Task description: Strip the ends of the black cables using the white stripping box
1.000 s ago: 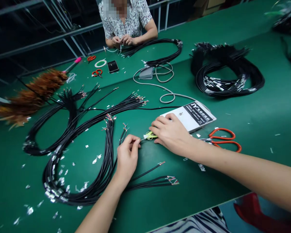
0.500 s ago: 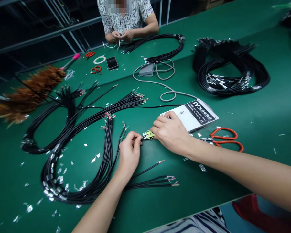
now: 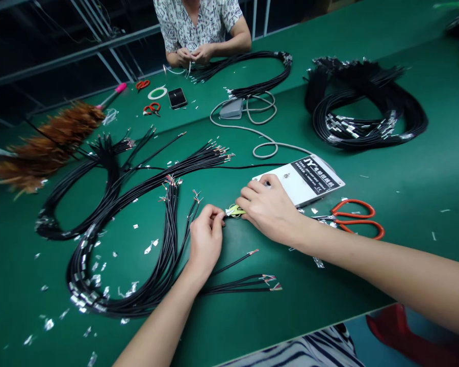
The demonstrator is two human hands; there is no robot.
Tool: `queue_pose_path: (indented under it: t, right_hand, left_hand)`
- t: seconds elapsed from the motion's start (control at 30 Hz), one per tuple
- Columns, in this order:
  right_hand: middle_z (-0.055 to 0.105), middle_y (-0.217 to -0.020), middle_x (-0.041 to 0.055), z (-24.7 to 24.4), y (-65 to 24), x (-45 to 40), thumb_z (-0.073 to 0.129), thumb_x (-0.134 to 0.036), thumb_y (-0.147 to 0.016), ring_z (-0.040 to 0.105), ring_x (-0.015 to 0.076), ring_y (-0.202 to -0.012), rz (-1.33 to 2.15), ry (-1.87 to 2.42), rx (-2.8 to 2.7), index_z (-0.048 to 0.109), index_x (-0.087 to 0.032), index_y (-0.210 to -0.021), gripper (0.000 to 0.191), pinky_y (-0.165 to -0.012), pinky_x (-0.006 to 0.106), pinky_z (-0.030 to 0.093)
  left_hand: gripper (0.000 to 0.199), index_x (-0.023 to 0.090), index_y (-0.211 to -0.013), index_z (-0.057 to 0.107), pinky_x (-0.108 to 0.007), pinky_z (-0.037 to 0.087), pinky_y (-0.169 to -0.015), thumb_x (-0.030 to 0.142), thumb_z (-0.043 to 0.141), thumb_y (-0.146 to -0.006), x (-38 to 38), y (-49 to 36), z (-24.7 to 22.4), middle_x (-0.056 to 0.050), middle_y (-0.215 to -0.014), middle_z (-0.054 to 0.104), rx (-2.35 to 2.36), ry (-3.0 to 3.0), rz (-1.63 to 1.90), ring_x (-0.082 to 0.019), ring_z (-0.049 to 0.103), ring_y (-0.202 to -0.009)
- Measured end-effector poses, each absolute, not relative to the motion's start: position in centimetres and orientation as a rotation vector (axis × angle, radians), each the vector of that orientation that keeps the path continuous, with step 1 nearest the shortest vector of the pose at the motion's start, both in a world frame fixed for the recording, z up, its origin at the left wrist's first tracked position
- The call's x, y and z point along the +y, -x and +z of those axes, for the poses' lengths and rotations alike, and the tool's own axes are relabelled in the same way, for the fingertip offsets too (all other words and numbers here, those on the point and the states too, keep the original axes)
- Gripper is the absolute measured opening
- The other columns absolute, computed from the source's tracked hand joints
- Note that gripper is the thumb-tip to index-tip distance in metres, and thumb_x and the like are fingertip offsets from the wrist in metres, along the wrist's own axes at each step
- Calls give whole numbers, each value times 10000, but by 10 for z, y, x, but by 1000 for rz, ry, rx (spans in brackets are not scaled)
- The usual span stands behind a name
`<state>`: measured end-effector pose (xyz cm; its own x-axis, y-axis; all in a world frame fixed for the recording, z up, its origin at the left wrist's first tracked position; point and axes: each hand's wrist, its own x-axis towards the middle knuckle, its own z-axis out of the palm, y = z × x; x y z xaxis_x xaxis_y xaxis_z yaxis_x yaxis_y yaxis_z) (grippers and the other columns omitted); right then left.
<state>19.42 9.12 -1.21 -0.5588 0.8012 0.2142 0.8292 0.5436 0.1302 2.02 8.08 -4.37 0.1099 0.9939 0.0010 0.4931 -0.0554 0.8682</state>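
My left hand (image 3: 206, 232) pinches the end of a black cable, its fingertips closed. The tip of that cable meets a yellow-green clip (image 3: 235, 210) just to the right. My right hand (image 3: 271, 211) is closed around the clip's other end, and its fingers hide part of it. Behind the right hand lies a white box (image 3: 301, 183) with a black label, its near corner covered by that hand. Loose black cables (image 3: 237, 283) with stripped, coloured wire ends lie below the left hand.
Orange-handled scissors (image 3: 355, 219) lie by my right forearm. Bundled black cables (image 3: 118, 303) curve at left, among foil scraps. A coiled cable bundle (image 3: 371, 137) sits at back right; a grey pedal (image 3: 231, 109) is mid-table. Across the table, a co-worker's hands (image 3: 195, 55) handle a thin cable.
Both my hands stay at the clip and cable end, with only a very slight shift. The view has tilted a little.
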Motion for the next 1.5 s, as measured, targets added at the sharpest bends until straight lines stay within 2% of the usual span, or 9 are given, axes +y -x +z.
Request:
queue_pose_path:
  t: [0.17,0.27,0.53,0.7,0.9,1.07,1.2,1.37,1.5]
  right_hand:
    - [724,-1007,71,-2,-208,83,690,-295,-877,584,260,-968,-243,1341,-2494,658,-164,-962,159,-835,414,291]
    - [729,-1093,55,3,-235,65,583,-208,-947,616,235,-1000,-220,1332,-2199,619,-186,-1066,126,-855,400,338]
    - [732,-1148,51,-25,-262,22,528,-41,-905,620,251,-1096,-179,1313,-2033,552,-214,-929,176,-864,393,380]
    - [756,-1095,8,-31,-258,25,567,-29,-876,649,226,-1046,-315,1335,-2052,583,-223,-898,196,-864,386,360]
    - [766,-1047,28,-28,-257,27,589,-52,-883,644,251,-1037,-311,1327,-2017,598,-222,-890,171,-870,408,385]
    - [714,-1118,94,-25,-230,-3,553,-96,-917,616,231,-1062,71,1199,-2064,610,-186,-1055,174,-880,395,455]
    - [701,-1003,62,-35,-203,-38,489,-161,-956,619,195,-881,575,1042,-2271,634,-190,-1090,199,-729,340,497]
    - [690,-947,56,-48,-191,-57,403,-35,-907,575,173,-791,682,974,-2288,660,-187,-1047,330,-703,309,497]
    - [697,-945,31,-49,-190,-61,386,-43,-902,583,170,-779,659,986,-2329,664,-220,-1040,357,-711,318,491]
  left_hand:
    - [146,205,-773,550,-247,394,-591,267,482,-887,81,-19,-44,23,-656,575,1475,-1666,851,-142,545,-593]
    - [149,205,-769,557,-249,393,-600,273,491,-885,81,-18,-43,21,-653,580,1474,-1669,862,-146,552,-605]
    - [160,202,-759,567,-248,392,-588,288,502,-877,81,-17,-42,21,-629,583,1481,-1692,876,-147,555,-582]
    - [144,200,-763,571,-245,411,-588,261,498,-871,78,-12,-41,21,-628,596,1511,-1734,866,-147,575,-589]
    - [150,198,-789,560,-246,468,-601,260,473,-895,78,4,-42,9,-649,601,1549,-1773,910,-154,617,-624]
    - [114,197,-995,522,-301,514,-693,212,461,-900,73,18,-43,-43,-844,629,1567,-1871,930,-178,641,-738]
    - [164,190,-900,592,-432,466,-824,156,431,-894,69,48,-42,-138,-984,624,1665,-2285,723,-280,587,-930]
    - [249,154,-880,661,-441,422,-687,222,429,-941,66,81,-32,-175,-921,599,2161,-2697,224,-339,527,-854]
    - [206,172,-868,663,-461,418,-742,199,468,-930,44,62,-24,-148,-924,589,2011,-2780,309,-326,521,-880]
